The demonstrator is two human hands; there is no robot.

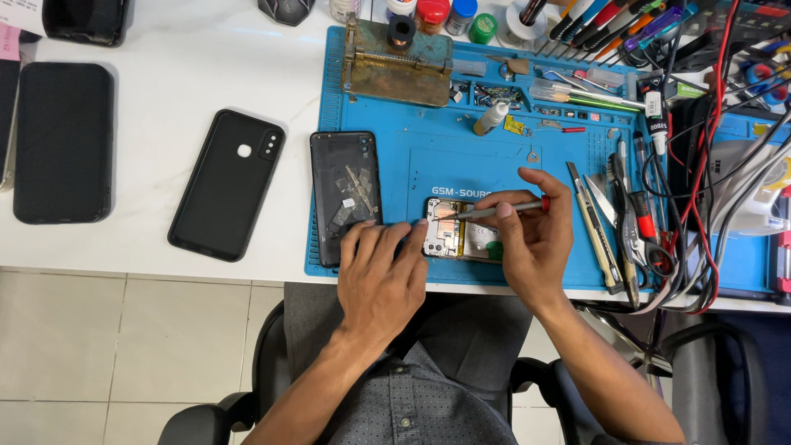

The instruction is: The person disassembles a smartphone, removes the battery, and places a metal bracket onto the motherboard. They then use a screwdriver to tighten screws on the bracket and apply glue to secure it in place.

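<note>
The right hand [531, 239] has its grip pinched on a slim grey screwdriver with a red cap [501, 210], tip at the opened phone's exposed board [457, 239]. The left hand [379, 276], fingers spread, steadies the phone's left end. Its black back cover [344, 194] already lies apart on the blue mat [461, 156], so disassembly looks midway. The phone's long axis runs left-right along the table's [165, 82] near edge.

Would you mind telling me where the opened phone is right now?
In the head view, the opened phone lies on the blue mat near its front edge, between the left hand and right hand.
</note>
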